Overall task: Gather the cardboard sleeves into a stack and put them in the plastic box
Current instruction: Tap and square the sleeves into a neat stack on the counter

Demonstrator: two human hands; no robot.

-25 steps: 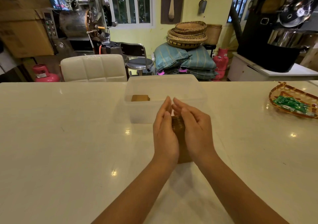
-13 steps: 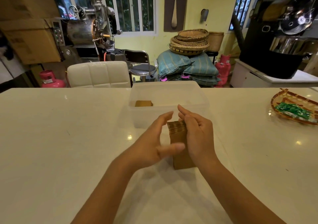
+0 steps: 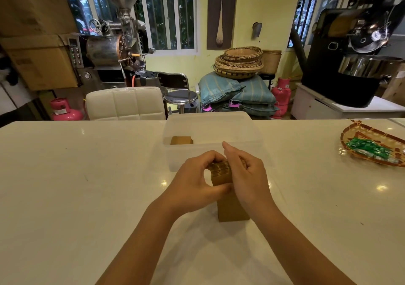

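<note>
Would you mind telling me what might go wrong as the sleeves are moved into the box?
1. The stack of sleeves stands on end between the left hand and right hand; loose grip could let it fan apart.
2. The plastic box sits close behind; its near wall may catch the stack.

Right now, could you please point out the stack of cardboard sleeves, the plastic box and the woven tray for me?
stack of cardboard sleeves [image 3: 232, 210], head view, lower front face below the hands.
plastic box [image 3: 247, 131], head view, bare right inner wall.
woven tray [image 3: 372, 132], head view, far rim.
</note>
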